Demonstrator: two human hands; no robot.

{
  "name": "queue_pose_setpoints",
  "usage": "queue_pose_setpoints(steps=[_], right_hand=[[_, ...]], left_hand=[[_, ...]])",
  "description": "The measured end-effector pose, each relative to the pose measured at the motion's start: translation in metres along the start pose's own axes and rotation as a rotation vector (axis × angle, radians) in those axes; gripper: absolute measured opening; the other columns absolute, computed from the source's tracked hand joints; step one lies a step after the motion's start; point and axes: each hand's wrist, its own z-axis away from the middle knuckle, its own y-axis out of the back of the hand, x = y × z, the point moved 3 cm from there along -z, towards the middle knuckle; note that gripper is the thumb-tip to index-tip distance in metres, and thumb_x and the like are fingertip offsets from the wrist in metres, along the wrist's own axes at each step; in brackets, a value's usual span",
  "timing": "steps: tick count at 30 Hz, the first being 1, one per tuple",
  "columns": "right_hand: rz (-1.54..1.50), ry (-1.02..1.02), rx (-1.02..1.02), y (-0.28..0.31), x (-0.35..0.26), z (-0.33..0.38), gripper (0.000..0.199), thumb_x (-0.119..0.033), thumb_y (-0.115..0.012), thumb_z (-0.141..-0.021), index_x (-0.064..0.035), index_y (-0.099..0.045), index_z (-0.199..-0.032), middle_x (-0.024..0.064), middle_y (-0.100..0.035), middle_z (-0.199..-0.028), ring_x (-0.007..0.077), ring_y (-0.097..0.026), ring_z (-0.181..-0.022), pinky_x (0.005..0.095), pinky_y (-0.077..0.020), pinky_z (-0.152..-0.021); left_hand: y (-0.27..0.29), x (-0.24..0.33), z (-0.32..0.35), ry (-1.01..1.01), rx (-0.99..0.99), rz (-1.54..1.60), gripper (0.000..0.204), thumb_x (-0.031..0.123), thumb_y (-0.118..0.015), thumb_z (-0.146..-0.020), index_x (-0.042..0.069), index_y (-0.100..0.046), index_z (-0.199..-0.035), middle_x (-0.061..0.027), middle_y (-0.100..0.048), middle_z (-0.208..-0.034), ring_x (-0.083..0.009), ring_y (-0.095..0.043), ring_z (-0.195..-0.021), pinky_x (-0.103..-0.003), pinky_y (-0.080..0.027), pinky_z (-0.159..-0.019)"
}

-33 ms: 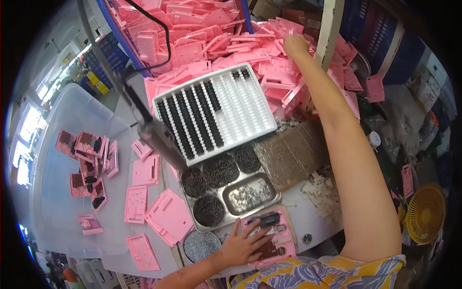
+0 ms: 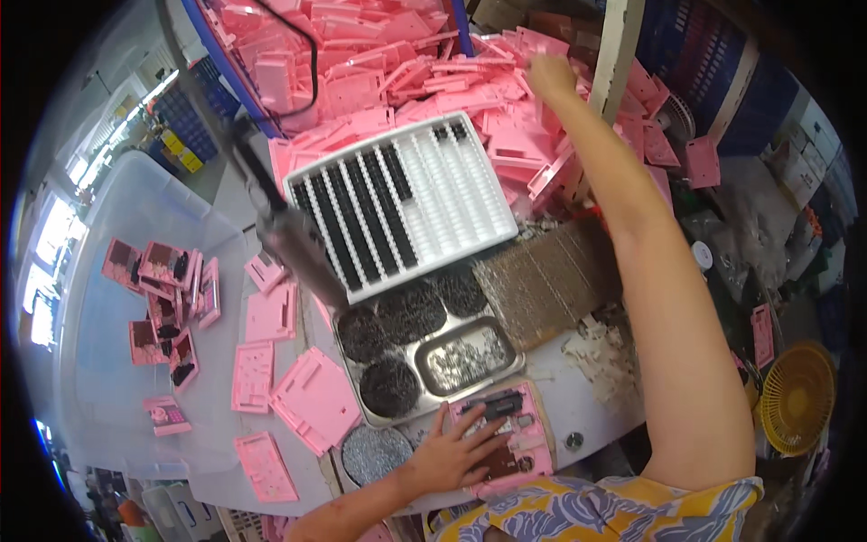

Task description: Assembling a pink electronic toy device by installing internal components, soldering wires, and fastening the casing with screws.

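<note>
My left hand [image 2: 452,453] lies with fingers spread over a pink plastic case [image 2: 535,432] in front of me. Black strips, a brown area and small metal parts show in that case; my fingers cover some of it. My right arm stretches far forward to a big heap of pink plastic panels [image 2: 361,90]. On the heap's right side, my right hand [image 2: 551,79] is closed, its fingertips hidden among the panels, so what it grips cannot be made out. A metal tray [image 2: 417,354] beyond my left hand holds dark small parts and shiny metal pieces in compartments.
A white rack [image 2: 461,203] with rows of black parts stands behind the metal tray. Left of it are a grey upright tool [image 2: 302,253], loose pink panels [image 2: 312,402] and a clear bin [image 2: 90,361] with pink cases. A brown block [image 2: 546,285], a post [image 2: 619,63] and a yellow basket [image 2: 797,397] are rightward.
My right hand has shifted slightly left and toward me within the pink heap. The whole view has moved a little; my left hand stays on the pink case.
</note>
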Motion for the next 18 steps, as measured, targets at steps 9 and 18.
queue_pose_setpoints(steps=[9,18], right_hand=[[-1.252,0.296,0.132,0.103,0.002,0.143,0.039,-0.007,-0.061,-0.095,-0.003,-0.066,-0.133,-0.0051,-0.061,-0.077,0.0035,-0.05,-0.063,0.0217,-0.0405,-0.055],[-1.457,-0.346,0.216,0.159,0.168,0.442,0.05,0.0,-0.052,-0.098,0.0058,-0.047,-0.147,0.0198,-0.05,-0.148,0.0273,-0.056,-0.13,0.0389,-0.0447,-0.111]], left_hand=[[0.002,0.008,0.01,-0.094,0.121,-0.095,0.074,0.053,-0.065,-0.084,0.021,-0.051,-0.149,-0.0025,-0.04,-0.16,-0.0315,-0.03,-0.149,-0.066,-0.009,-0.119],[0.009,0.01,-0.005,-0.044,0.032,-0.122,0.086,0.072,-0.057,-0.081,0.022,-0.049,-0.15,-0.0024,-0.04,-0.16,-0.0315,-0.025,-0.152,-0.07,-0.002,-0.118]])
